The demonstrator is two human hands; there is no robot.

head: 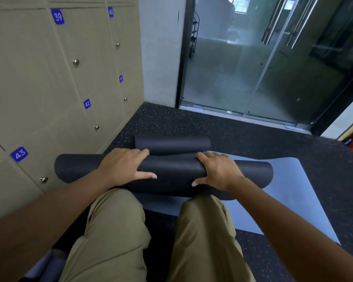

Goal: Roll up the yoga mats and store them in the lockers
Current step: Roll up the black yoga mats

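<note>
Both hands clasp one dark mat roll that lies crosswise just past the knees. Left hand sits on the roll's left half, fingers curled over the far side and thumb stretched along the near side, so this grip is closed around the roll. Right hand holds the right half the same way, fingers over the top and thumb tucked against the near face. Between the two grips a stretch of the roll shows bare, with faint wavy lines on its surface.

Under the roll, and spreading to the right of the right grip, lies a flat blue-grey mat on the floor, which is dark and speckled. Just beyond the grips a second, shorter roll rests on the floor, close to the held one; whether they touch I cannot tell.

Left of the left grip stands a wall of beige lockers, doors closed, with blue number plates 39 to 43 and small metal knobs. Far ahead and to the right of the grips is a glass door in a dark frame. Khaki trousers cover both legs below the grips.
</note>
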